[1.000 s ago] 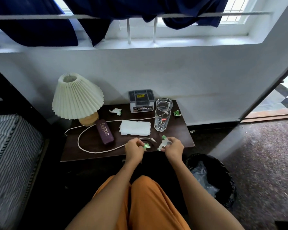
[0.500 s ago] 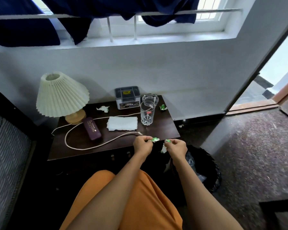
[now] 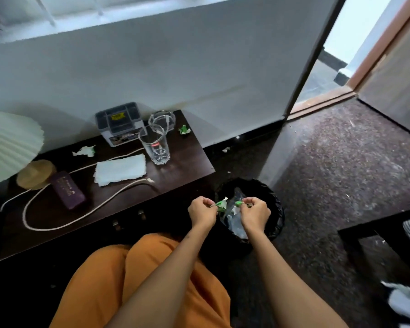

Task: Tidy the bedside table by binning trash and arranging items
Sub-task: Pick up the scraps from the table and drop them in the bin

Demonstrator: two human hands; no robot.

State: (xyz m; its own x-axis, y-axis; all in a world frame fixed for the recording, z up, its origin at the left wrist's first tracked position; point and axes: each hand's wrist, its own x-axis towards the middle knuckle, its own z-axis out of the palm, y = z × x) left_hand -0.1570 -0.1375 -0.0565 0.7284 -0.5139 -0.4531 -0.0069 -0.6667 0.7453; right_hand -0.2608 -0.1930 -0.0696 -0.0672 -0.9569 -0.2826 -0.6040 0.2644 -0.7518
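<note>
- The pleated lamp shade (image 3: pixel 8 144) is being cut off by the left edge, and the lower rim of the black bin (image 3: pixel 273 200) is sitting behind the person's forearms.
- The clear liner inside the bin is showing only as pale glare; its contents are hard to make out.
- Since the earlier frames, both hands are no longer working over the front edge of the bedside table (image 3: pixel 187 171); they are now hanging over the bin on the floor just right of it.
- The left hand (image 3: pixel 202 209) is pinching a green-and-white wrapper scrap (image 3: pixel 221 204) between thumb and curled fingers.
- The right hand (image 3: pixel 255 210) is pinching a second green scrap (image 3: pixel 238 204), possibly with a white strip dangling below it.
- The two scraps are sitting close together but apart, above the bin's opening.
- On the table, a crumpled green wrapper (image 3: pixel 184 130), a white torn scrap (image 3: pixel 84 151), a tissue (image 3: pixel 120 170), a drinking glass (image 3: pixel 154 147), a cord (image 3: pixel 81 213) and a dark case (image 3: pixel 68 194) are lying in place.
</note>
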